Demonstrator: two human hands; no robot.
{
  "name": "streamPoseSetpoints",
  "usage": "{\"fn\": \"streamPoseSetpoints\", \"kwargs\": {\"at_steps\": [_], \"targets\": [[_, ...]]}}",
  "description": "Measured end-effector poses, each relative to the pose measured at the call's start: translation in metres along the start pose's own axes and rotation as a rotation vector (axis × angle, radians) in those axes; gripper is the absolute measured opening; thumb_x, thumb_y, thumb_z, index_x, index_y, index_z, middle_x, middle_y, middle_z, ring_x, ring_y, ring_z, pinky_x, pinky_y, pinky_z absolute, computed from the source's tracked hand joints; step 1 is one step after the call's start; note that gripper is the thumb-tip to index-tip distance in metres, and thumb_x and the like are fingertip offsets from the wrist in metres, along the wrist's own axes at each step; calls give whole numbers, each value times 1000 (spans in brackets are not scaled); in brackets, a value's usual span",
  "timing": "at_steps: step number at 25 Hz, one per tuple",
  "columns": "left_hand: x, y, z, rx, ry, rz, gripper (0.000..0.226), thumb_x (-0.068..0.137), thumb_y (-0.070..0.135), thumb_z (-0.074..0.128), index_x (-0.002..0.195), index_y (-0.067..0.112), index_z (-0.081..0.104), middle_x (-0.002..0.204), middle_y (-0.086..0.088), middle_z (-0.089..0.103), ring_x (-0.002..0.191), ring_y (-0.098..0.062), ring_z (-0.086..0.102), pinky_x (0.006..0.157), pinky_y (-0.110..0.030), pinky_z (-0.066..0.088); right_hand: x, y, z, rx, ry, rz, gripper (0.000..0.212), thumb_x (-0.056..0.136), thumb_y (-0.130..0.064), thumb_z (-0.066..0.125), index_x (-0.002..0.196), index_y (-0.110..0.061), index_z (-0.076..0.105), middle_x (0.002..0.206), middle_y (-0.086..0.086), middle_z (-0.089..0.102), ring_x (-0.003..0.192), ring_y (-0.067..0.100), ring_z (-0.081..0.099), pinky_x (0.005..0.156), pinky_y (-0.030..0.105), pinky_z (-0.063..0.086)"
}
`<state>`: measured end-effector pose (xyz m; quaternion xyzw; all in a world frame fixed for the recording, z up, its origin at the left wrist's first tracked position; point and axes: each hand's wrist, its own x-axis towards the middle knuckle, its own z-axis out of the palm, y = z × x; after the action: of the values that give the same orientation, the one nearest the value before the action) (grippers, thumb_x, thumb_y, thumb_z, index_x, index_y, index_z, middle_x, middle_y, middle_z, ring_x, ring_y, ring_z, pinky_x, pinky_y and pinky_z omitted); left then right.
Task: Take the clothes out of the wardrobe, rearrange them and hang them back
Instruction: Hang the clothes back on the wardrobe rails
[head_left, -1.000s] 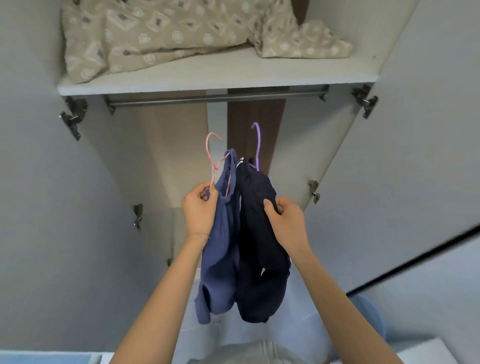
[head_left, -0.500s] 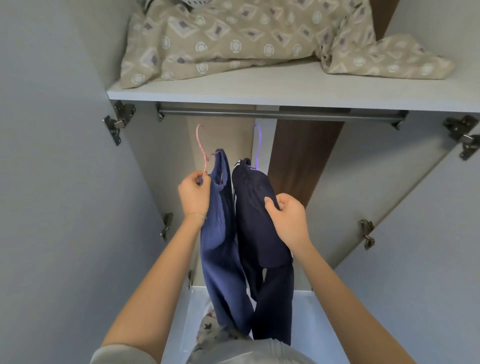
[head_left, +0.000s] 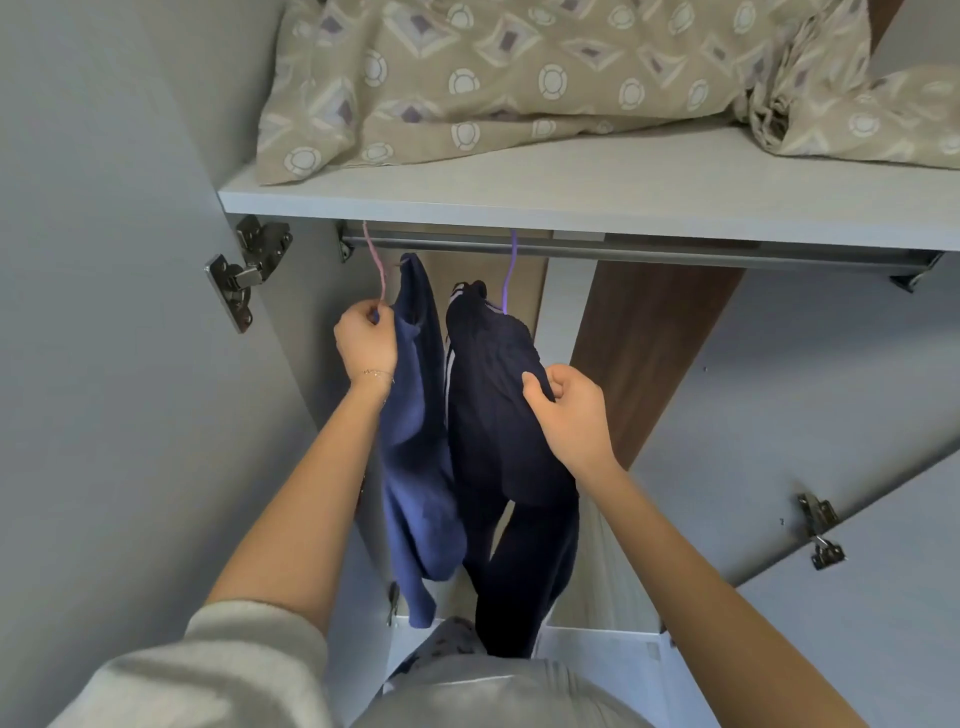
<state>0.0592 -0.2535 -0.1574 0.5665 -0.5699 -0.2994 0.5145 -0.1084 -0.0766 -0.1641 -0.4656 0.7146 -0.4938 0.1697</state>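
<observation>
A blue garment (head_left: 418, 441) hangs from a pink hanger (head_left: 375, 265) whose hook reaches up to the metal rail (head_left: 649, 253) near its left end. My left hand (head_left: 366, 340) pinches the pink hanger's neck beside the garment. To its right a dark navy garment (head_left: 498, 415) with white stripes hangs on a purple hanger (head_left: 510, 275), its hook at the rail. My right hand (head_left: 569, 415) grips the navy fabric at its right side. Whether either hook sits over the rail is hidden by the shelf edge.
A white shelf (head_left: 519, 192) above the rail carries beige patterned bedding (head_left: 519, 78). Open wardrobe doors stand left (head_left: 104, 312) and right (head_left: 857, 597), with metal hinges (head_left: 244, 270). A brown back panel (head_left: 649, 343) shows behind the clothes. The wardrobe floor (head_left: 597, 644) lies below.
Both hands have lifted the two hangers up and into the wardrobe, so the hooks now reach the rail. The view has moved closer and tilted up.
</observation>
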Motion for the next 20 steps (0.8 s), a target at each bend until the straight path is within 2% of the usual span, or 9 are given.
{"fn": "streamPoseSetpoints", "kwargs": {"at_steps": [3,6,9,13,16,18,20], "targets": [[14,-18,5,71,-3,-31,25,89,7,47,68,-3,55,60,-7,46,57,-17,37,58,-28,34,13,2,12,-6,-6,-25,40,94,-29,57,75,6,47,69,22,51,59,16,43,58,28,40],[18,-25,7,123,28,-35,28,91,8,45,63,3,47,59,-6,42,57,-20,36,59,-31,33,22,3,18,-46,-37,-43,38,95,-28,57,71,0,45,64,15,48,57,13,43,57,25,39],[21,-31,7,171,54,-8,33,92,7,44,60,7,40,58,-9,41,55,-21,34,58,-34,29,28,6,25,-65,-68,-52,38,95,-28,56,72,1,48,65,16,50,57,13,44,56,24,39],[26,-39,6,197,41,-14,29,96,8,43,67,3,49,67,-19,53,62,-32,49,58,-34,30,33,10,31,-67,-56,-48,37,95,-27,56,64,-10,43,58,1,44,54,9,41,54,19,36],[28,-40,7,217,4,-44,29,100,14,42,85,-3,59,82,-23,62,72,-35,57,61,-34,35,39,10,35,-44,-30,-57,38,95,-25,56,63,-12,40,58,1,41,54,9,40,54,20,36],[23,-40,5,255,-53,-57,28,102,20,41,101,-3,58,95,-24,64,83,-39,60,66,-37,41,42,9,38,-43,-22,-69,36,96,-25,55,66,-7,44,59,3,44,55,10,42,55,23,37],[11,-38,-3,348,-84,9,28,101,25,42,108,0,53,102,-23,63,92,-40,60,70,-39,43,47,5,42,-61,-18,-88,36,96,-26,54,65,-11,43,58,0,44,54,8,42,54,19,36]]}}
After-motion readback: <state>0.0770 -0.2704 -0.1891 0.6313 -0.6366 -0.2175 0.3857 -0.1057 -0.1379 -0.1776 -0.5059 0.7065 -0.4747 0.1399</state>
